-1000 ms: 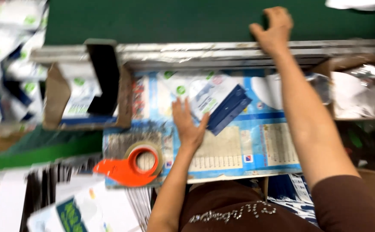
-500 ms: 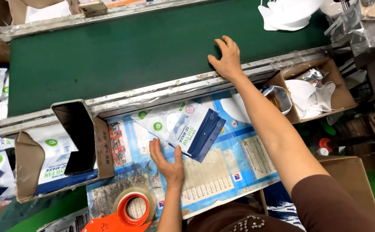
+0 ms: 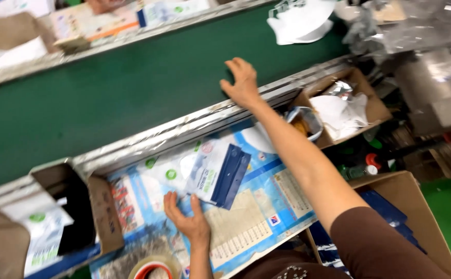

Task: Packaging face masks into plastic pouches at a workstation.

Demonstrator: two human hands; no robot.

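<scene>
The person stands at a work shelf covered with printed blue sheets, set just below the near metal rail of a green conveyor belt. The left hand lies flat near the shelf's front edge, fingers spread and gripping nothing, its fingertips touching the lower corner of a stack of flat white pouches with a dark blue end, which sits in the middle of the shelf. The right hand reaches over the rail onto the belt's near edge, fingers loosely curled and open; I see nothing in it. A white moulded mask rests on the belt's far right corner, well apart from that hand.

To the left stands an open dark box with more white pouches beside it; a roll of tape peeks in at the shelf's front edge; at the right end a cardboard tray holds crumpled white pieces, and a larger carton sits below.

As I judge it, doing this well means keeping the left palm firm on the pouch stack so it does not slide, and keeping the right forearm clear of the rail's edge while the fingers settle flat on the belt, as the picture is blurred and the footing there is hard to read
</scene>
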